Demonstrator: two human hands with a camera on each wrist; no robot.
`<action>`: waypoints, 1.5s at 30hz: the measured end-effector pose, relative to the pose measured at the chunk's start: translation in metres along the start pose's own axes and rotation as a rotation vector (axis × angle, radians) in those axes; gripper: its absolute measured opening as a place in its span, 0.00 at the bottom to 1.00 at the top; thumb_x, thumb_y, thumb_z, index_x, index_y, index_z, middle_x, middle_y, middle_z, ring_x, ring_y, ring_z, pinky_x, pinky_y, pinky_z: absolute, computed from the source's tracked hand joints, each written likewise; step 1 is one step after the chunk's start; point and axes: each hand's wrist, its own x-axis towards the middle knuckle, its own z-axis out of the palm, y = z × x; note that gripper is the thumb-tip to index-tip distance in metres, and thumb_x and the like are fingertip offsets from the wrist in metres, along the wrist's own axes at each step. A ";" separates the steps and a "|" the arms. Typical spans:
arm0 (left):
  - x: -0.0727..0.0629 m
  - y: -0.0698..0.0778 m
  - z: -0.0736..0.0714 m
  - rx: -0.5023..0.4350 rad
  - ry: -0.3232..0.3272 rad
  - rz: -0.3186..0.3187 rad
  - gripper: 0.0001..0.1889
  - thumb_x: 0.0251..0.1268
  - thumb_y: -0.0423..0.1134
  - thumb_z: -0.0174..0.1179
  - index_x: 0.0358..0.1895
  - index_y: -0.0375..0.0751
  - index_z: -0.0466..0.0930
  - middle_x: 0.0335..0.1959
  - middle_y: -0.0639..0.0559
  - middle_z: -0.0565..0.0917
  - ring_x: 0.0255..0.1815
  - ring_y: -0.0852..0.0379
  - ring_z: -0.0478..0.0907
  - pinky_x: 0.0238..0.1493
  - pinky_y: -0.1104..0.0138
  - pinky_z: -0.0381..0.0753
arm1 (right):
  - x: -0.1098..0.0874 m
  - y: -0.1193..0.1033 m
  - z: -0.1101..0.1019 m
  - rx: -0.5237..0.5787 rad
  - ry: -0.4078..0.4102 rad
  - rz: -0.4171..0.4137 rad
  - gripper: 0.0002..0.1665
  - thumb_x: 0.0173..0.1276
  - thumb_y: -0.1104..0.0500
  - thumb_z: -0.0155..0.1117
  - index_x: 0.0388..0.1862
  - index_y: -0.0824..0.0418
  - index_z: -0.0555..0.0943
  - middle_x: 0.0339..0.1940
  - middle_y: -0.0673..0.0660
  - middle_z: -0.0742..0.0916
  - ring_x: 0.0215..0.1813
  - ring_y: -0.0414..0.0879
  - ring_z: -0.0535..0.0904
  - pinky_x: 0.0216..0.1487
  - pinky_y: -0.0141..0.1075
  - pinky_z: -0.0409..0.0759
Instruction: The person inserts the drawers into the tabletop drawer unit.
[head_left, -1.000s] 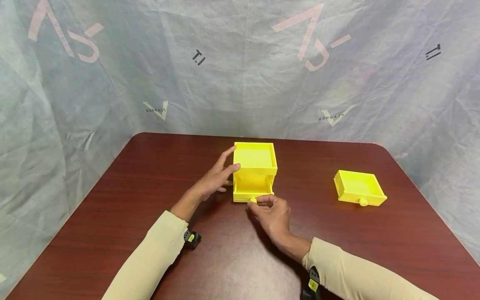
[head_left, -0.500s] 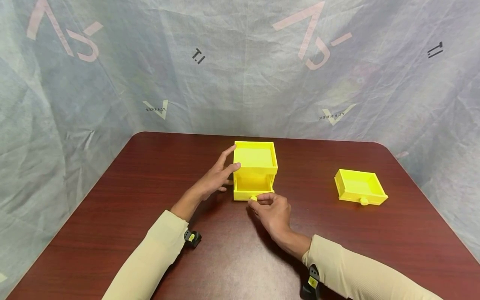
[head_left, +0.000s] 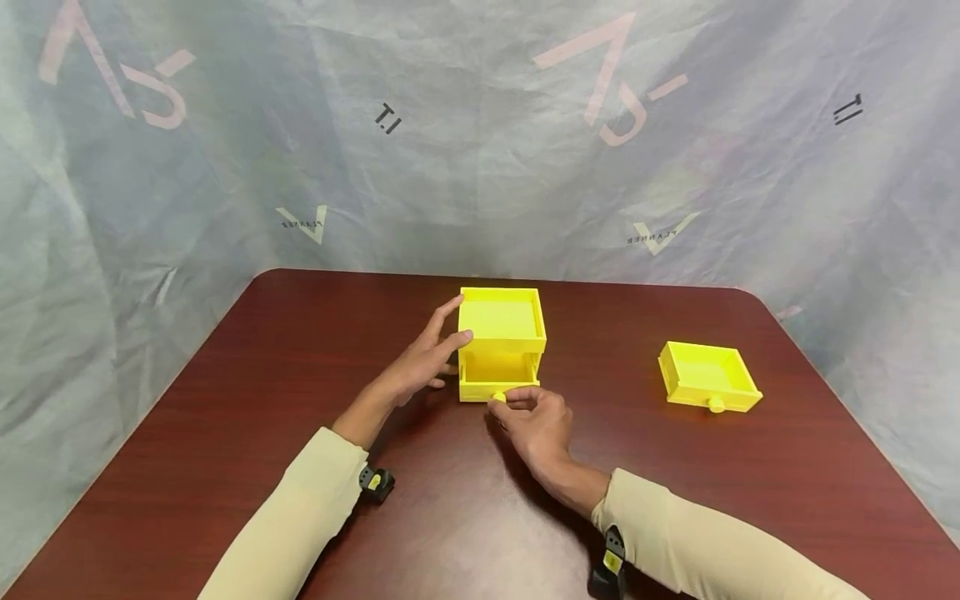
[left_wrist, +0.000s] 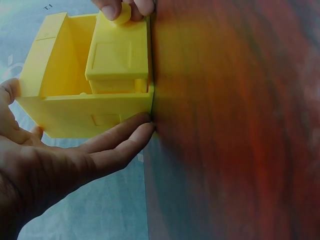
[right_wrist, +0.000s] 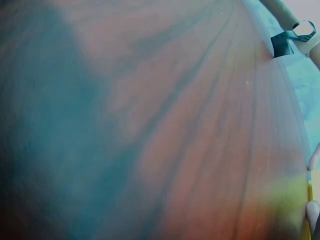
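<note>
A small yellow drawer cabinet (head_left: 501,321) stands at the middle of the table, its upper slot without a drawer. Its lower drawer (head_left: 476,391) sits partly pulled out of the front. My right hand (head_left: 542,425) pinches that drawer's round knob (left_wrist: 120,16) between thumb and fingers. Against the cabinet's left side lies my left hand (head_left: 415,367), fingers spread and mostly straight. Its thumb touches the top front corner, and two lower fingers lie along the side wall in the left wrist view. The right wrist view mostly shows tabletop, with only a sliver of hand and yellow at its right edge.
A second yellow drawer (head_left: 708,379) with a knob rests on the dark red table (head_left: 322,350), to the right of the cabinet. Grey printed fabric (head_left: 480,167) hangs behind the table and at both sides.
The lower drawer has slid slightly further into the cabinet, my right hand moving with its knob. My left hand keeps its place on the side. The head view has shifted a little.
</note>
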 end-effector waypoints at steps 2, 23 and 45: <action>-0.002 -0.001 -0.001 0.001 -0.002 -0.001 0.35 0.73 0.63 0.51 0.75 0.85 0.40 0.76 0.38 0.57 0.59 0.29 0.76 0.55 0.35 0.72 | -0.001 0.001 0.002 0.012 -0.003 0.003 0.11 0.54 0.56 0.80 0.32 0.60 0.88 0.27 0.53 0.89 0.26 0.40 0.85 0.28 0.33 0.80; -0.001 0.000 -0.001 -0.003 0.007 -0.004 0.36 0.73 0.62 0.51 0.75 0.85 0.39 0.77 0.40 0.57 0.60 0.30 0.76 0.55 0.35 0.72 | 0.004 -0.002 0.004 0.045 0.003 -0.006 0.10 0.54 0.58 0.80 0.32 0.61 0.88 0.27 0.54 0.89 0.24 0.42 0.85 0.26 0.33 0.81; 0.000 -0.001 -0.002 0.028 0.011 0.004 0.34 0.73 0.64 0.49 0.75 0.86 0.40 0.79 0.43 0.50 0.56 0.31 0.79 0.53 0.36 0.74 | 0.010 -0.001 0.005 0.027 0.002 -0.043 0.09 0.55 0.58 0.80 0.32 0.61 0.89 0.26 0.54 0.89 0.23 0.41 0.85 0.26 0.32 0.80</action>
